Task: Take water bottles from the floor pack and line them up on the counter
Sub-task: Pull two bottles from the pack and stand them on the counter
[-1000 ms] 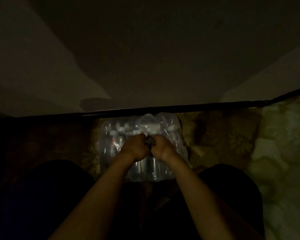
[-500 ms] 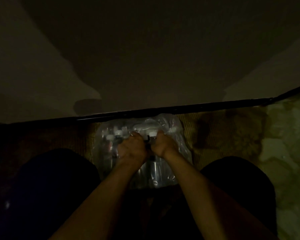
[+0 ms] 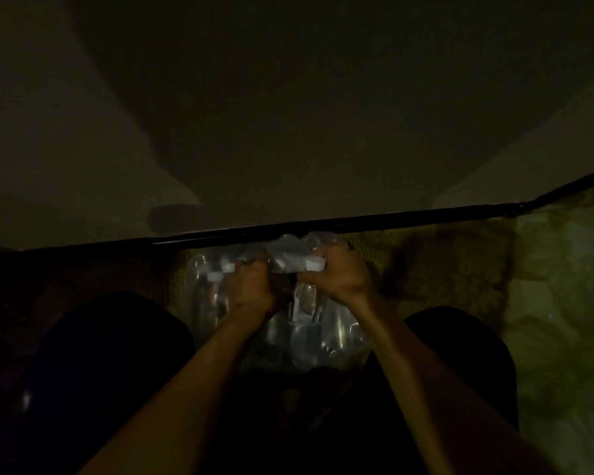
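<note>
I am crouched over the pack of water bottles (image 3: 275, 303), which sits on the patterned floor (image 3: 443, 269) between my knees, its far end tucked against the dark strip (image 3: 357, 222) at the foot of the pale wall (image 3: 288, 114). My left hand (image 3: 251, 286) is bunched into a fist on the clear plastic wrap (image 3: 336, 334) near the middle of the pack's top, and my right hand (image 3: 336, 272) is fisted on the wrap just beside it, a white bottle cap (image 3: 314, 265) showing right at its knuckles. Both sets of fingers are curled tight and pinching film rather than any bottle — the light is too dim for me to say exactly how much plastic each one has gathered. The step in hand, as I judge it, is opening the pack: the two fists sit apart with the wrap stretched between them, which reads as a tear being pulled. No bottle is free yet, and no worktop shows anywhere in view, so the lining-up has not begun. What the next move calls for is a firm outward pull with both fists until the film splits wide enough to clear a cap and shoulder, then a change of hold — letting go of the wrap and closing around one bottle's neck to lift it out upright. The film is slippery and stretchy, so I expect it may give unevenly.
</note>
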`<action>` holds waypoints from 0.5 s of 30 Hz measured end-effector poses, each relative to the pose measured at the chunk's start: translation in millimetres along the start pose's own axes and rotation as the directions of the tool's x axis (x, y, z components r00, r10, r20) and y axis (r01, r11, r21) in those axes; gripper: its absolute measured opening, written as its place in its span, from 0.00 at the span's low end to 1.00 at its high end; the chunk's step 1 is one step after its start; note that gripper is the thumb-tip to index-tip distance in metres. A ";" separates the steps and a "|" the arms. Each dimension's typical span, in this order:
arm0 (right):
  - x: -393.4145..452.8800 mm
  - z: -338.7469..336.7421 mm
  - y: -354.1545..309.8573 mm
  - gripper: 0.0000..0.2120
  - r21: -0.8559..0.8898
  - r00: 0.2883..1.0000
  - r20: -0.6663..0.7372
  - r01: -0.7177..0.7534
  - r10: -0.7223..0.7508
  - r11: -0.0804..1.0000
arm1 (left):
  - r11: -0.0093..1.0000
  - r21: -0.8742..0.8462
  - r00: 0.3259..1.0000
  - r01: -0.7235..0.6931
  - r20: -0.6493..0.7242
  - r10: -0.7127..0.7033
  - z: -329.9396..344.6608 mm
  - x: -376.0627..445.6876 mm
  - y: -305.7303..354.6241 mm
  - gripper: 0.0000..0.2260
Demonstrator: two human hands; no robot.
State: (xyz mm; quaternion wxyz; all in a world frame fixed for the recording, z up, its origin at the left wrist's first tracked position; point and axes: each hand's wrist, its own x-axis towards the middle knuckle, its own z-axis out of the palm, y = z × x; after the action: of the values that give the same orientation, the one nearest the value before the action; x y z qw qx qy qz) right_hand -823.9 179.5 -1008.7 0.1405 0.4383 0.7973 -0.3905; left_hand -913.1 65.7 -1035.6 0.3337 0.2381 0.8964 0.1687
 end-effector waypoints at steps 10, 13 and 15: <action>-57.7 -72.6 -57.3 0.13 -0.065 0.957 -0.277 0.065 -0.080 0.996 | 0.940 -0.237 0.957 -0.245 -0.212 0.196 -77.6 -52.8 48.4 0.21; -91.5 -104.9 -87.8 0.14 -0.025 0.947 -0.301 0.109 -0.112 0.994 | 0.902 -0.348 0.959 -0.256 -0.213 0.190 -119.5 -78.8 66.0 0.21; -117.9 -129.7 -112.2 0.14 0.002 0.937 -0.319 0.151 -0.142 0.989 | 0.894 -0.364 0.957 -0.261 -0.220 0.190 -156.8 -104.1 81.6 0.23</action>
State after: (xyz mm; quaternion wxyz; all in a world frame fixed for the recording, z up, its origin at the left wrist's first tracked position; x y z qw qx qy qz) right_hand -831.4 171.9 -800.9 -0.0249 0.4367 0.8347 -0.3346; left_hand -924.7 54.8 -831.1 0.2705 0.2536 0.8374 0.4016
